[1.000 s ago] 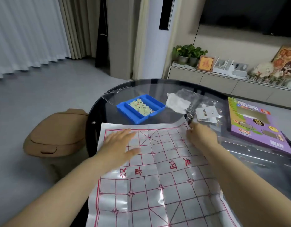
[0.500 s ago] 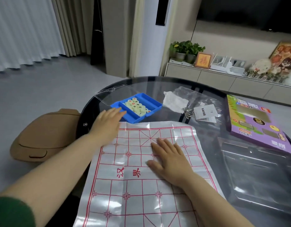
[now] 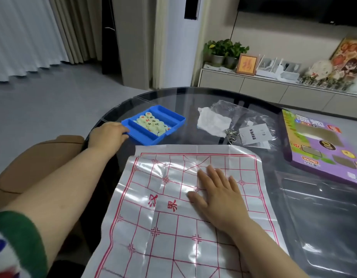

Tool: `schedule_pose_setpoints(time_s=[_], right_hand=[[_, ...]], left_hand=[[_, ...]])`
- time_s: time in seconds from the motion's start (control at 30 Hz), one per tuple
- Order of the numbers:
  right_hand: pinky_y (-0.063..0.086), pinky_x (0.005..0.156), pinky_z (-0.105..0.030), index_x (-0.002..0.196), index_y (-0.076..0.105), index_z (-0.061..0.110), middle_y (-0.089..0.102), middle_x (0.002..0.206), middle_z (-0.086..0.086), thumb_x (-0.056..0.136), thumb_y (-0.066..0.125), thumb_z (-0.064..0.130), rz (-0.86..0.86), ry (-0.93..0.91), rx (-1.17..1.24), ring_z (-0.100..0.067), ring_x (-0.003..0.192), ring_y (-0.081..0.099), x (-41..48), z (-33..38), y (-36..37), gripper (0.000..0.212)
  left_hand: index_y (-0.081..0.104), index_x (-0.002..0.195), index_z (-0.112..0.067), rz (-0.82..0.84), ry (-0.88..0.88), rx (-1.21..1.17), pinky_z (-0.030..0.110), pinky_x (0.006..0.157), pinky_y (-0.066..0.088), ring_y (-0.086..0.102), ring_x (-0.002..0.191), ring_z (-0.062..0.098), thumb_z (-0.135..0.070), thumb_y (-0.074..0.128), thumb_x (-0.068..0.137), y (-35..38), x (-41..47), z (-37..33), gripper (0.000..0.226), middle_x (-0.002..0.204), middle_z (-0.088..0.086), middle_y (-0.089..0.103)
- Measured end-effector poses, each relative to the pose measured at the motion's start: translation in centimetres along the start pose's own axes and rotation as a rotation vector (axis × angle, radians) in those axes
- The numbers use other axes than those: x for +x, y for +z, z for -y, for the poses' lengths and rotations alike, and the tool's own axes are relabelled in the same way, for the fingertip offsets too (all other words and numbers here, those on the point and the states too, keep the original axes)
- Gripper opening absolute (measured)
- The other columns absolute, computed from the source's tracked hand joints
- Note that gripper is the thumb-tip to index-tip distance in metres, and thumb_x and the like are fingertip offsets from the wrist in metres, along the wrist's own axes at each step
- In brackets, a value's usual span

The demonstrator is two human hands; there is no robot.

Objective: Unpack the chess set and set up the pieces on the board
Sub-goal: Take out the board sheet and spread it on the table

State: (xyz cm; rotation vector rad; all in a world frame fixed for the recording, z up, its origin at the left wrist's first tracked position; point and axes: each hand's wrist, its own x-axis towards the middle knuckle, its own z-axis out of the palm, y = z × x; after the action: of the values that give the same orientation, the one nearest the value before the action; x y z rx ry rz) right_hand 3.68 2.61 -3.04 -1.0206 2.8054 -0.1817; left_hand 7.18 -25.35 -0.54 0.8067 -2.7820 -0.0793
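Observation:
A thin white chess board sheet (image 3: 173,227) with a red grid lies spread on the glass table, its near end hanging over the edge. My right hand (image 3: 217,195) presses flat on its middle, fingers straight and spread. Beyond the sheet's far left corner sits a blue tray (image 3: 139,133) with several pale round chess pieces (image 3: 151,123) in its middle compartment. My left hand (image 3: 108,135) is stretched out to the tray, fingertips touching its near left corner. The thumb is hidden.
The round glass table (image 3: 173,97) also holds a crumpled white wrapper (image 3: 212,122), clear plastic bags with a paper slip (image 3: 254,135), a purple game box (image 3: 322,147) at right and a clear plastic sheet (image 3: 324,217). A tan seat (image 3: 39,163) stands at left.
My left hand has left the sheet's far left corner and moved forward to the blue tray. My right hand slid from the far right corner to the sheet's middle and stays flat there.

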Motion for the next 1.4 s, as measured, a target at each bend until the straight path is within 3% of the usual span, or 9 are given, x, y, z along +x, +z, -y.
schedule_pose_setpoints(time_s=[0.27,0.47,0.63,0.93,1.03,1.2,1.27,1.37,1.4], right_hand=[[-0.007,0.114,-0.035,0.144,-0.003,0.034,-0.011,0.155,0.007,0.025,-0.04,0.081,0.004,0.054,-0.044,-0.013,0.142,-0.012,2.7,-0.8,-0.5,0.134],[-0.007,0.115,-0.037,0.145,0.0,0.031,-0.01,0.155,0.005,0.085,0.008,0.066,0.026,0.081,-0.023,-0.014,0.143,-0.011,4.2,-1.1,-1.1,0.07],[-0.006,0.115,-0.037,0.145,0.0,0.031,-0.009,0.155,0.006,0.072,-0.001,0.07,0.017,0.093,-0.03,-0.014,0.143,-0.01,3.8,-1.6,-0.7,0.083],[-0.006,0.115,-0.039,0.146,0.004,0.029,-0.005,0.156,0.002,0.092,0.024,0.056,-0.005,0.102,0.037,-0.016,0.143,-0.008,3.5,-1.4,-1.3,0.063],[-0.01,0.114,-0.038,0.146,0.004,0.027,-0.006,0.156,0.0,0.094,0.026,0.051,-0.063,0.083,0.053,-0.017,0.143,-0.009,2.4,-0.8,-1.7,0.061],[-0.014,0.112,-0.036,0.146,0.003,0.025,-0.006,0.156,0.0,0.093,0.012,0.05,-0.082,0.007,0.033,-0.018,0.143,-0.009,-2.3,0.7,-1.4,0.059],[-0.008,0.111,-0.04,0.144,0.021,0.019,0.012,0.154,-0.008,0.079,0.0,0.05,-0.095,0.003,-0.001,-0.026,0.143,0.009,-4.3,0.9,-0.9,0.075],[0.037,0.1,-0.049,0.108,0.067,0.017,0.064,0.117,-0.011,0.075,0.027,0.039,-0.242,0.134,-0.122,-0.029,0.109,0.061,-6.3,-0.7,-1.5,0.056],[0.033,0.099,-0.048,0.104,0.069,0.016,0.066,0.114,-0.012,0.076,0.034,0.037,-0.276,0.192,-0.143,-0.03,0.106,0.063,-7.1,-1.4,-2.0,0.05]], left_hand=[[0.06,0.118,-0.009,-0.069,-0.093,-0.121,0.037,0.089,0.04,0.047,0.117,0.027,-0.024,0.05,0.091,1.3,2.2,0.8,0.032,0.124,0.012,0.056],[0.061,0.114,-0.007,-0.106,-0.059,-0.179,0.036,0.085,0.041,0.05,0.11,0.029,-0.021,0.051,0.09,1.5,2.0,1.2,0.029,0.117,0.013,0.059],[0.06,0.116,-0.008,-0.088,-0.046,-0.209,0.037,0.09,0.04,0.046,0.119,0.026,-0.019,0.051,0.091,1.5,1.2,1.7,0.029,0.123,0.011,0.057],[0.044,0.133,-0.014,-0.15,0.004,-0.494,0.031,0.111,0.017,0.024,0.136,0.019,-0.007,0.039,0.094,-1.9,-2.4,-0.9,0.04,0.145,0.004,0.036],[0.045,0.132,-0.021,0.077,0.163,-0.603,0.022,0.104,0.021,0.026,0.134,0.011,-0.013,0.037,0.095,-4.8,-6.4,-4.3,0.038,0.142,-0.005,0.037],[0.011,0.143,-0.036,0.501,0.38,-0.264,0.025,0.112,0.003,0.002,0.14,0.005,-0.036,0.029,0.097,-4.4,-13.9,-8.5,0.049,0.153,-0.015,0.004],[0.0,0.143,-0.034,0.518,0.386,-0.179,0.026,0.112,-0.007,-0.01,0.14,0.006,-0.043,0.021,0.097,-2.7,-15.6,-9.4,0.052,0.153,-0.012,-0.009],[-0.008,0.143,-0.034,0.465,0.39,-0.074,0.029,0.109,-0.015,-0.024,0.132,0.002,-0.076,-0.016,0.068,-1.1,-16.8,-9.7,0.086,0.144,-0.014,-0.025],[-0.009,0.142,-0.034,0.449,0.393,-0.064,0.03,0.108,-0.015,-0.025,0.132,0.003,-0.078,-0.02,0.064,-1.0,-17.0,-9.7,0.09,0.144,-0.013,-0.026]])
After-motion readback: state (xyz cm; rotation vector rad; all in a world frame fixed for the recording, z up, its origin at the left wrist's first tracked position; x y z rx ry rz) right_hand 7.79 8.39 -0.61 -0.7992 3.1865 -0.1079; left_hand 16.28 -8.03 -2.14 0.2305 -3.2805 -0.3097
